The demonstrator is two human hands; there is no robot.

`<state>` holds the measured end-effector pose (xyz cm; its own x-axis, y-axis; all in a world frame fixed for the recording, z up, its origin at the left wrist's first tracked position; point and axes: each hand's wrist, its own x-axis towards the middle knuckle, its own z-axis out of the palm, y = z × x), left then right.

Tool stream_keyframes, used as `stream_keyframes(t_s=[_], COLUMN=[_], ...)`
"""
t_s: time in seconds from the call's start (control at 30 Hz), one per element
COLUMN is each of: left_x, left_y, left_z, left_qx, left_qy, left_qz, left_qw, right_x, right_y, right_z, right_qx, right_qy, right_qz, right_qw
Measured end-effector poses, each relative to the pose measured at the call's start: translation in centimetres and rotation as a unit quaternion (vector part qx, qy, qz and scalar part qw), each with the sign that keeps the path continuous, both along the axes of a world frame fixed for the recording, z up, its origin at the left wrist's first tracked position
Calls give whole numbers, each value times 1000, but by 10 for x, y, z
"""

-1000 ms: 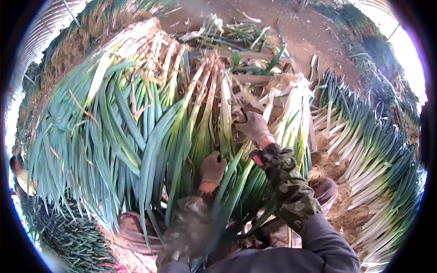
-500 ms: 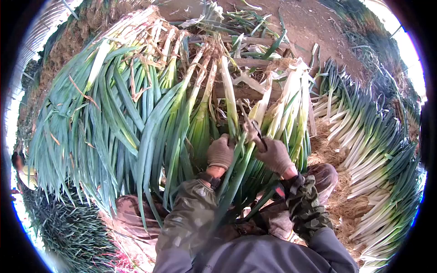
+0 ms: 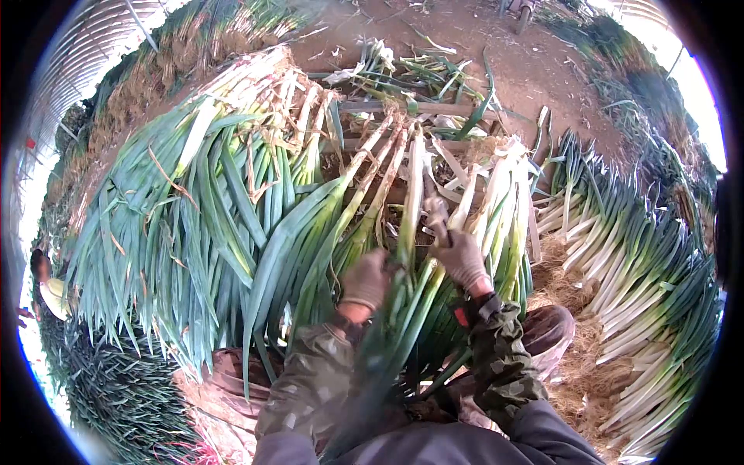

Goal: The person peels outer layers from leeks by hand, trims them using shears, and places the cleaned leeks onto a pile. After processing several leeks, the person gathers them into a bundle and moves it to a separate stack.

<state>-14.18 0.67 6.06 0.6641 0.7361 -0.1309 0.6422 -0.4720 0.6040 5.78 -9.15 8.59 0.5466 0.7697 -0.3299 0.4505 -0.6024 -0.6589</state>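
Leeks or long green onions point(image 3: 291, 240) lie side by side before me, pale stems away and green leaves toward me. Slightly blurred, my left hand point(image 3: 366, 279), in a light glove, is closed beside a pale leek stalk point(image 3: 411, 205). What its fingers hold, if anything, is hidden. My right hand point(image 3: 463, 262), also gloved, is closed around a narrow hand tool point(image 3: 436, 217) that points away from me between the stalks. Its exact kind is blurred. Peeled white stems point(image 3: 504, 182) lie just beyond and right of that hand.
Cleaned leeks point(image 3: 620, 287) lie in a long row on the right. Wooden slats point(image 3: 356, 106) support the bunch, with leaf scraps point(image 3: 434, 74) behind them on bare soil point(image 3: 535, 85). Dark green leaves point(image 3: 116, 395) are piled at lower left. Another person point(image 3: 53, 291) is at the left edge.
My view has tipped up, so the leeks sit lower in it. My left hand has moved left, away from the pale stalk. The right hand still grips the tool.
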Motion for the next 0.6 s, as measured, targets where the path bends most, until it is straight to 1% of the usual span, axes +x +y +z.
stream_keyframes(t_s=[0.03,0.07,0.13,0.17,0.2,0.27,0.33,0.37,0.47,0.57,0.6], left_x=[-4,-8,-16,-18,-19,-22,-15,-10,-6,-16,-22], left_y=[23,43,56,57,61,67,70,72,73,70,71], left_z=[-11,-26,-26,-33,-41,-47,-45,-43,-47,-73,-97], left_qx=[81,162,228,249,237,214,120,73,67,85,17], left_qy=[60,118,256,271,265,256,299,318,344,270,169], left_qz=[51,102,23,14,13,4,22,33,48,91,104], left_qw=[994,974,939,930,935,943,946,945,936,955,980], right_x=[-13,-28,-54,-64,-71,-72,-66,-63,-60,-66,-69], right_y=[-6,-13,-24,-31,-32,-38,-41,-42,-50,-57,-60], right_z=[-9,-18,-14,-23,-23,-12,-2,-4,-5,0,2], right_qx=[13,26,7,26,44,49,39,42,7,39,53], right_qy=[21,41,24,20,16,46,66,13,16,61,80], right_qz=[35,69,175,175,174,129,74,74,99,63,44], right_qw=[999,996,984,984,984,989,994,996,995,995,994])
